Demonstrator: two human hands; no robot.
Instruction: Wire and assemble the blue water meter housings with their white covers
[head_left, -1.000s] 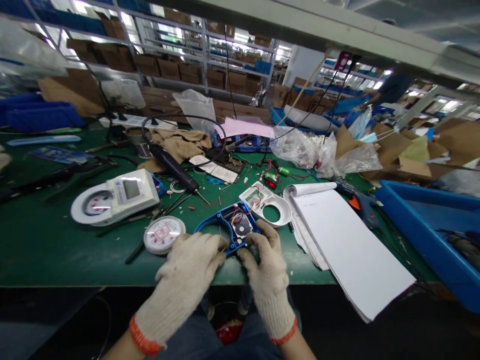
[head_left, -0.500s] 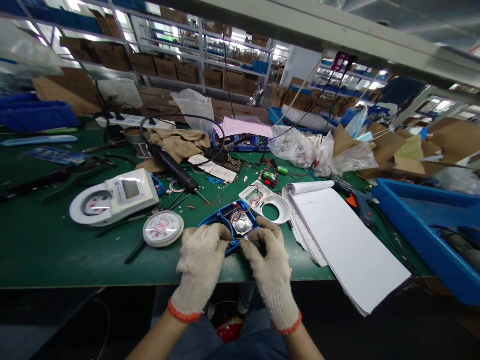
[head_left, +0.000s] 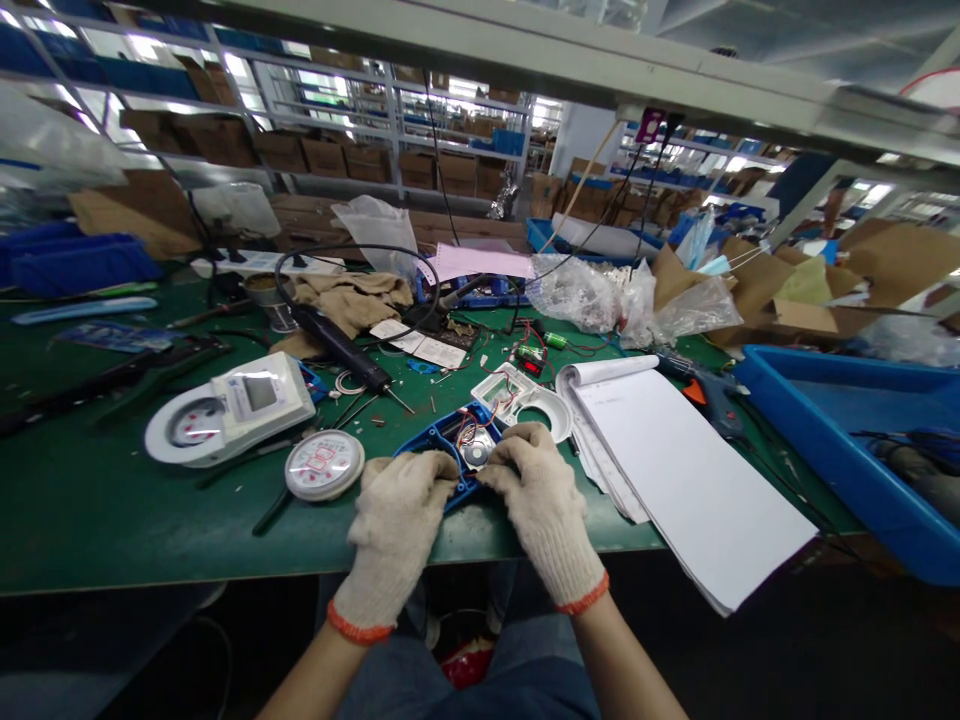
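A blue plastic housing (head_left: 428,437) lies near the table's front edge, with coloured wires and a round metal part (head_left: 475,454) inside it. My left hand (head_left: 401,510), in a white knitted glove, grips the housing's near left edge. At its right side, my gloved right hand (head_left: 541,505) has thumb and fingers pinched together. Whatever sits between those fingertips is hidden. Just beyond the housing lies a white plastic frame (head_left: 557,413) with a round opening. Left of my left hand are a round white disc with red markings (head_left: 324,465) and a white meter with a small screen (head_left: 238,408).
A black soldering iron (head_left: 345,350) lies behind the housing. To the right are a stack of paper (head_left: 682,470), a glue gun (head_left: 712,398) and a blue bin (head_left: 847,450). Plastic bags (head_left: 574,298) and cardboard boxes (head_left: 877,265) crowd the back.
My right hand has closed its fingertips and reaches farther over the housing's right side. My left hand keeps its grip. The whole view has shifted slightly.
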